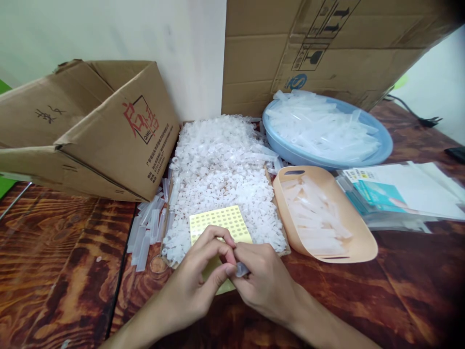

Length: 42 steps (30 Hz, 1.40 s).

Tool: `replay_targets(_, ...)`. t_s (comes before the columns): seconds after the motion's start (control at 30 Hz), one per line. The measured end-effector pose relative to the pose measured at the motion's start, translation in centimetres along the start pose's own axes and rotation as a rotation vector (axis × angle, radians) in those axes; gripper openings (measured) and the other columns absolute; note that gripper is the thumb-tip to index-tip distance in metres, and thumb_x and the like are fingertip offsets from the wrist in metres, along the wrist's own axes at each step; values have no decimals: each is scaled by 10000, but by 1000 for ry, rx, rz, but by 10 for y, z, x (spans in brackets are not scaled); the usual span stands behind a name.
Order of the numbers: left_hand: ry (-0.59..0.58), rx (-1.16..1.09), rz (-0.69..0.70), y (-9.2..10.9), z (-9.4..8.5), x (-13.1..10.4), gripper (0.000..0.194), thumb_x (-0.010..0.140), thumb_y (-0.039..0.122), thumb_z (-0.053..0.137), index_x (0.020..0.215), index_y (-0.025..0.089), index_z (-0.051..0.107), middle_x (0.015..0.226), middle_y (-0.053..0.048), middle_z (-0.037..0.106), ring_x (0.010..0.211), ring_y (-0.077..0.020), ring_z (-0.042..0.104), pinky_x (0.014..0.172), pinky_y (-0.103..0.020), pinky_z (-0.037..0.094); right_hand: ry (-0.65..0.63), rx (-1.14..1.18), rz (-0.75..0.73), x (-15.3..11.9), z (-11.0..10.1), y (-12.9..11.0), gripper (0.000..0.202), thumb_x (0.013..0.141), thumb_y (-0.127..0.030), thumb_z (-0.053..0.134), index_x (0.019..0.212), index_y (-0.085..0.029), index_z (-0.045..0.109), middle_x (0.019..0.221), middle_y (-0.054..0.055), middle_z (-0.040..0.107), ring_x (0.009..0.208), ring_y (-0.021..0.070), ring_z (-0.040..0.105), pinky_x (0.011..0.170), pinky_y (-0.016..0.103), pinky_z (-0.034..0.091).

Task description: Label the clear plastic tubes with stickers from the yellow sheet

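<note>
In front of me my right hand is closed around a short translucent plastic tube, whose end shows between the fingers. My left hand meets it, thumb and fingertips pinched together right beside the tube. Whatever those left fingertips grip is too small or hidden to make out. Beneath both hands lies a yellow sticker sheet with rows of small dark round stickers. It rests on a shallow cardboard tray heaped with small white plastic caps and clear plastic pieces.
At left stands an open cardboard box, with loose translucent tubes beside it. To the right are a peach basket of tubes, a blue basin piled with more, and packaged bags. A large carton stands behind.
</note>
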<state>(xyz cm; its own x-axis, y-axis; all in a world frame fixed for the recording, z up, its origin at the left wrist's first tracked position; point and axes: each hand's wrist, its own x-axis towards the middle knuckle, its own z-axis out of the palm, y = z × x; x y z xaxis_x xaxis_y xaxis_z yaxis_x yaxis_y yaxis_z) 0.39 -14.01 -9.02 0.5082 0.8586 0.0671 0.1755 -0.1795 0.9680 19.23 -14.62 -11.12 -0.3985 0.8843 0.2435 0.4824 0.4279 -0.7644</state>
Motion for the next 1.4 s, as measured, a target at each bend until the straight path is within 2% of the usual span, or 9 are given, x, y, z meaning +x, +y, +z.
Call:
replay_targets(0.5,24,30,17,2,5,-1,96,1048,186,529,984,238,578,1153,-80,562,1158,-221,580,1017,-345,513,12,17,20,2,0,-3,190,909,-162,531,738,-179,611,637,9,613,540,135,551,546,259,336)
replay_targets(0.63,24,10,2,0,10,-5,91,1052,167,500,1033,248,536,1214,-83,533,1221,-218,546,1069,-351,484,-1,36,11,0,1,-2,194,915,-167,507,743,-186,595,622,-2,580,523,133,509,536,265,318)
replay_targets(0.73,47,-50,-3,-2,11,-6,143,1043,176,534,1150,270,525,1252,-80,519,1271,-219,519,1108,-357,463,-18,48,-2,0,0,-3,195,936,-177,497,759,-189,577,643,1,583,540,133,512,550,267,320)
replay_targets(0.83,67,-104,22,-4,9,-6,278,1035,227,585,1294,304,520,1272,-74,520,1301,-225,502,1138,-363,443,-21,52,8,0,-4,-7,236,916,-194,532,692,-211,459,616,-17,525,536,127,487,548,272,291)
replay_targets(0.93,108,-134,26,-4,3,-7,285,1048,286,583,1327,318,533,1286,-70,519,1319,-230,487,1128,-349,444,-43,70,20,2,-10,-10,278,885,-240,554,690,-232,357,598,-41,433,523,120,431,538,282,249)
replay_targets(1.1,200,-115,49,-5,-2,-6,230,1067,311,554,1297,310,567,1262,-68,529,1303,-226,484,1121,-339,427,-86,130,3,3,-17,-10,226,894,-238,447,702,-236,329,602,-43,382,515,122,385,543,300,223)
replay_targets(1.3,178,-95,43,-8,0,-5,219,1066,242,546,1273,308,576,1233,-54,544,1277,-215,500,1115,-330,408,-58,252,-59,-2,-25,-7,245,918,-269,380,691,-236,296,575,-50,331,491,119,354,540,304,228)
replay_targets(1.4,153,-63,80,-7,-1,-7,249,1059,200,546,1282,305,586,1226,-53,548,1259,-210,514,1096,-323,426,-31,312,-44,-3,-27,-8,236,925,-265,371,700,-229,313,591,-49,338,506,115,361,551,295,253)
